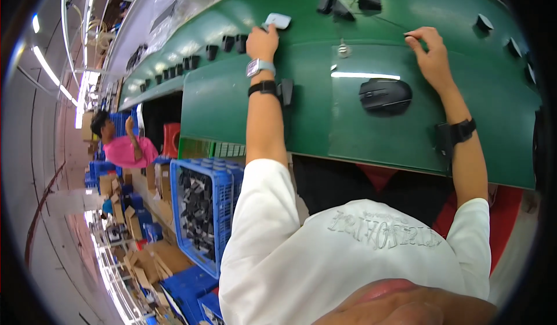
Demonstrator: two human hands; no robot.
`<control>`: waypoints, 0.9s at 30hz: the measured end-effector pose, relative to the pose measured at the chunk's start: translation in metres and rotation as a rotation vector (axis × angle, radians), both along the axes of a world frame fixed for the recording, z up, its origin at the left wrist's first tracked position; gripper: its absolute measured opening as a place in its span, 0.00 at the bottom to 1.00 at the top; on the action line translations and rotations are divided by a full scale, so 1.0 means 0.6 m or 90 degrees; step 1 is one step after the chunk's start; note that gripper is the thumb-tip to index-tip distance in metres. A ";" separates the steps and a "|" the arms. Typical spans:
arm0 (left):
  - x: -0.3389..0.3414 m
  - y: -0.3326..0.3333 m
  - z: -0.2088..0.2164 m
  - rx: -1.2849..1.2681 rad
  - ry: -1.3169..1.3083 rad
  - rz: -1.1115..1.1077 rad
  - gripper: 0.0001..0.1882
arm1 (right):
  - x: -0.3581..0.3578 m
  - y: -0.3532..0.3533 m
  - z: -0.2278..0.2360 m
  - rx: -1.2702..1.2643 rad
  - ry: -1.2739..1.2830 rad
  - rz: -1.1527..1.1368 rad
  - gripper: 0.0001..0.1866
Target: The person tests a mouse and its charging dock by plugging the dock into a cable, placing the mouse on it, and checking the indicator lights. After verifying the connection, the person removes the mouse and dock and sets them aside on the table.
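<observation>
two grips: left hand (262,43) touching white case (279,20) ahead, closure unclear; right hand (428,47) pinching dark cable end (407,34), best kept slack.

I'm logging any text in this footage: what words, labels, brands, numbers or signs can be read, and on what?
White shirt: stylised raised lettering across the chest, upside down in this view; I don't copy its wording out.
Watch on the left wrist: screen too small to read.
White device by the left hand: no marking legible.
Black mouse: no marking legible.
</observation>
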State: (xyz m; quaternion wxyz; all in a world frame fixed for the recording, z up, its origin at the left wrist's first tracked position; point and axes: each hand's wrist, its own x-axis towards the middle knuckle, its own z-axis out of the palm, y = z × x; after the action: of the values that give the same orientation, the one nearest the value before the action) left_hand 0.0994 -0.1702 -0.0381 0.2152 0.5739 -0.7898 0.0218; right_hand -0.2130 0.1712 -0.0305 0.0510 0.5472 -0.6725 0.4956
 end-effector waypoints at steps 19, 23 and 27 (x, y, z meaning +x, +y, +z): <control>-0.217 0.301 0.042 0.081 0.425 -0.685 0.30 | 0.023 0.000 0.007 0.000 -0.248 0.155 0.11; -0.210 0.319 0.027 0.254 0.414 -0.657 0.32 | 0.027 0.000 0.011 0.035 -0.223 0.179 0.11; -0.212 0.323 0.022 0.151 0.339 -0.680 0.31 | 0.022 0.002 0.008 0.079 -0.229 0.185 0.12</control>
State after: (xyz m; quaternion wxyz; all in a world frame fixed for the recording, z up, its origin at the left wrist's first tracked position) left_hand -0.0279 0.0237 -0.0249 0.3211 0.1044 -0.8847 -0.3212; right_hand -0.1996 0.1724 -0.0257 -0.1747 0.5434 -0.6141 0.5450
